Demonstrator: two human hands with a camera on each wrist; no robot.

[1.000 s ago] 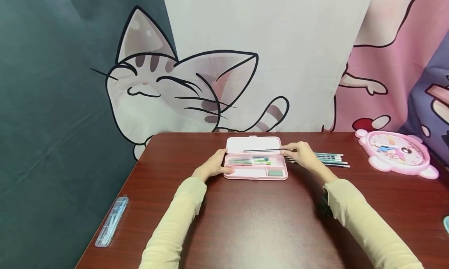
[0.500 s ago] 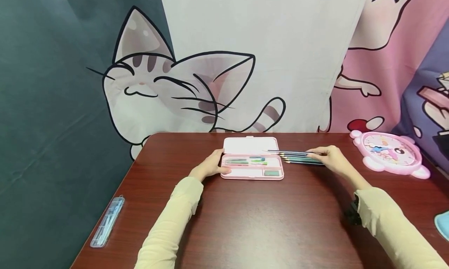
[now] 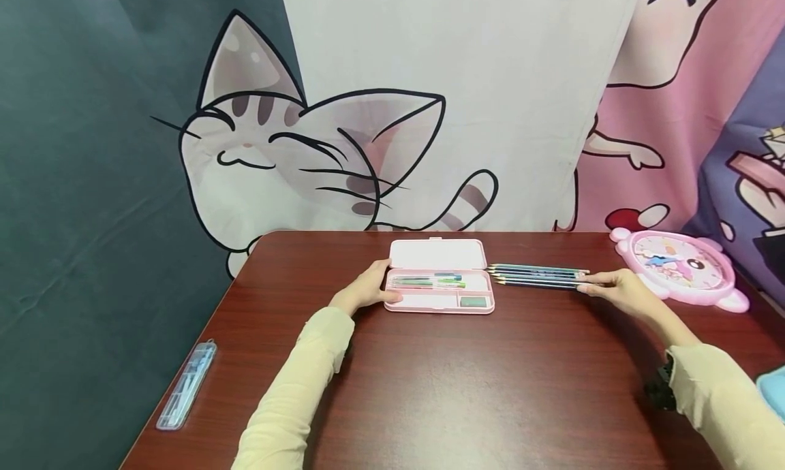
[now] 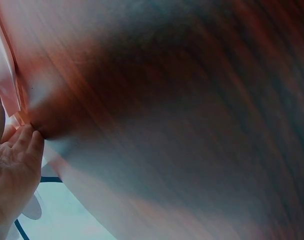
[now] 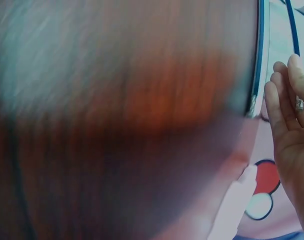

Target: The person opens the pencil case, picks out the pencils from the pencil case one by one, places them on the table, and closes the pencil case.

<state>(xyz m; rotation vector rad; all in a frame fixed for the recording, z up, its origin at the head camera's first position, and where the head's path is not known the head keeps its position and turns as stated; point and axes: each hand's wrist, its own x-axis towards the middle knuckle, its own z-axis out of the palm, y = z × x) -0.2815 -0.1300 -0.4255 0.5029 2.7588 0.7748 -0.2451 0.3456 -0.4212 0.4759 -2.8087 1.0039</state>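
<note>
An open pink pencil case (image 3: 423, 304) lies at the table's far side, its white-lined lid (image 3: 438, 254) tilted back. Several slim pens (image 3: 427, 281) and a green eraser (image 3: 473, 302) are inside. My left hand (image 3: 363, 290) grips the case's left end, thumb at the front; the left wrist view shows the fingers beside the case's edge (image 4: 6, 80). Right of the case, several pencils (image 3: 533, 274) lie side by side, points towards it. At their blunt ends my right hand (image 3: 625, 297) pinches a dark blue pencil (image 5: 292, 25) between thumb and fingers.
A pink animal-shaped clock (image 3: 683, 262) lies at the back right. A clear bluish case (image 3: 187, 387) sits near the table's left edge. Something light blue (image 3: 774, 388) shows at the right edge. A cat-printed curtain (image 3: 343, 150) hangs behind the table.
My right hand has moved right from beside the pencil case to the blunt ends of the pencils. The pencil held over the case came back to the row. My left hand stays on the case.
</note>
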